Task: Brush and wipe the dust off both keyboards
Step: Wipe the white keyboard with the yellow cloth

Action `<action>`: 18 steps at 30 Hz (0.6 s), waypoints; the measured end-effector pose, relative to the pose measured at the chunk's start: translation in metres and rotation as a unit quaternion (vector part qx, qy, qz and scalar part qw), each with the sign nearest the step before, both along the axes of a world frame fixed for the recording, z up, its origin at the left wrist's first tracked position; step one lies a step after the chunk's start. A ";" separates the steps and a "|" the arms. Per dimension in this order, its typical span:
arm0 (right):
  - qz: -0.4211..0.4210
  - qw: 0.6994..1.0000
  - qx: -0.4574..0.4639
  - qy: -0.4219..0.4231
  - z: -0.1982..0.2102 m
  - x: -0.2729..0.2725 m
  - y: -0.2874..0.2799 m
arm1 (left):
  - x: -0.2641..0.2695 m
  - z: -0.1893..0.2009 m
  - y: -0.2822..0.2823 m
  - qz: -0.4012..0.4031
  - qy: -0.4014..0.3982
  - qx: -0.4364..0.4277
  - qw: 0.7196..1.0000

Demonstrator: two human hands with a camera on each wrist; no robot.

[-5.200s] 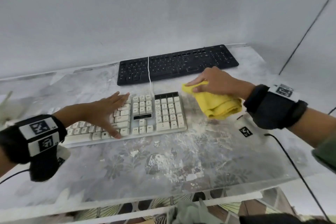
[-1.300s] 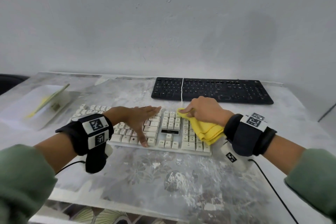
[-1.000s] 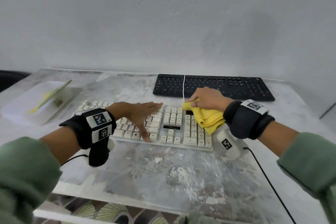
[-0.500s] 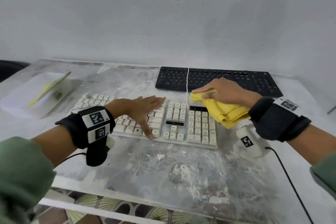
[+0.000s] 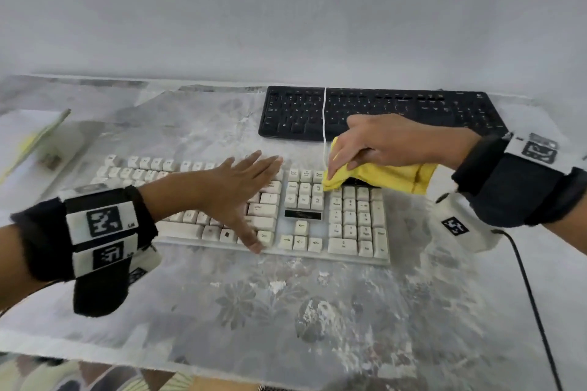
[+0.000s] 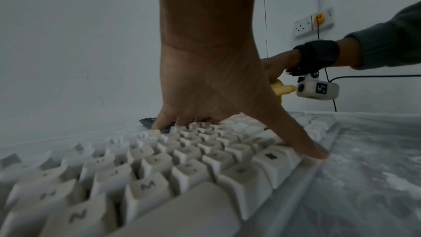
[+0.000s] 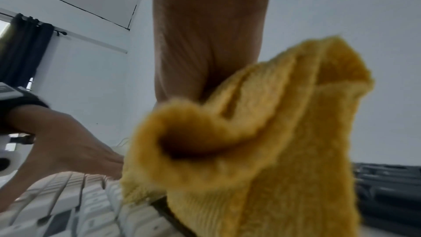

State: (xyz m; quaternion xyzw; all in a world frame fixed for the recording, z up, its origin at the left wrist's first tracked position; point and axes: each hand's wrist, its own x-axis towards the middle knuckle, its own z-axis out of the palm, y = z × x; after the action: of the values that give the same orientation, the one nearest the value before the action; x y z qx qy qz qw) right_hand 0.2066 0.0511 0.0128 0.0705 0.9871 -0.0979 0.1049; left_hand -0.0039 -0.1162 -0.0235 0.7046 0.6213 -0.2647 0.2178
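Our right hand (image 5: 378,143) has its grip curled tight on the yellow cloth (image 5: 390,176), which touches the white keyboard (image 5: 349,219) just under it. Our left hand (image 5: 228,190) lies flat, fingers straight, pressing the keys. The black keyboard (image 5: 413,111) sits just behind our right hand.

A yellow cloth (image 5: 386,176) is gripped by the right hand (image 5: 381,143) and pressed onto the white keyboard (image 5: 317,225), which is held flat by the left hand (image 5: 228,194); the black keyboard (image 5: 381,111) is seen behind.

The white keyboard (image 6: 159,177) shows "M" and "N" on two near keycaps; other legends are too blurred.
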 end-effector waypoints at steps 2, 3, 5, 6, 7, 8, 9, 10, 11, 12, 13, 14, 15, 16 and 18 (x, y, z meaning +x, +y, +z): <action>0.031 0.999 0.036 -0.008 -0.004 -0.007 -0.003 | -0.001 -0.001 0.000 -0.006 -0.004 0.003 1.000; 0.044 0.997 0.057 -0.006 -0.007 -0.008 -0.004 | -0.002 -0.002 0.000 -0.008 -0.005 0.004 1.000; 0.052 0.996 0.079 -0.003 -0.009 -0.008 -0.002 | -0.003 -0.004 0.001 -0.010 -0.007 0.004 1.000; 0.047 0.996 0.079 -0.004 -0.010 -0.008 0.000 | -0.003 -0.004 0.001 -0.010 -0.008 0.005 1.000; 0.039 0.996 0.075 -0.005 -0.011 -0.008 0.003 | -0.003 -0.004 0.001 -0.011 -0.006 0.005 1.000; 0.029 0.997 0.067 -0.003 -0.012 -0.009 0.005 | -0.003 -0.004 0.001 -0.014 -0.003 0.005 1.000; 0.018 0.998 0.057 0.001 -0.013 -0.010 0.007 | -0.003 -0.003 0.001 -0.016 -0.001 0.006 1.000; 0.009 0.999 0.049 0.007 -0.014 -0.011 0.009 | -0.002 -0.003 0.001 -0.016 0.000 0.009 1.000; -0.002 0.999 0.047 0.012 -0.014 -0.012 0.010 | -0.002 -0.002 0.000 -0.018 -0.001 0.014 1.000; -0.015 0.999 0.048 0.018 -0.013 -0.013 0.011 | -0.001 -0.002 -0.001 -0.022 -0.005 0.026 0.999; -0.031 0.998 0.045 0.027 -0.012 -0.012 0.013 | -0.002 -0.003 -0.002 -0.029 -0.012 0.047 0.998; -0.052 0.997 0.032 0.042 -0.011 -0.011 0.015 | -0.003 -0.004 -0.003 -0.036 -0.023 0.074 0.996; -0.076 0.995 0.011 0.062 -0.009 -0.008 0.018 | -0.004 -0.006 -0.004 -0.038 -0.036 0.099 0.994; -0.099 0.991 -0.012 0.086 -0.007 -0.004 0.021 | -0.004 -0.007 -0.005 -0.040 -0.047 0.118 0.991; -0.124 0.985 -0.035 0.118 -0.005 0.004 0.024 | -0.006 -0.008 -0.005 -0.044 -0.055 0.142 0.987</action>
State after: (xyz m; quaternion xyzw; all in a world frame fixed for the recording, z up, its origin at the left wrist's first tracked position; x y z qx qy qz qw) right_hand 0.2104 0.0755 0.0080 0.1767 0.9722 -0.1519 -0.0231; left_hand -0.0095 -0.1212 -0.0313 0.7683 0.6083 -0.1442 0.1374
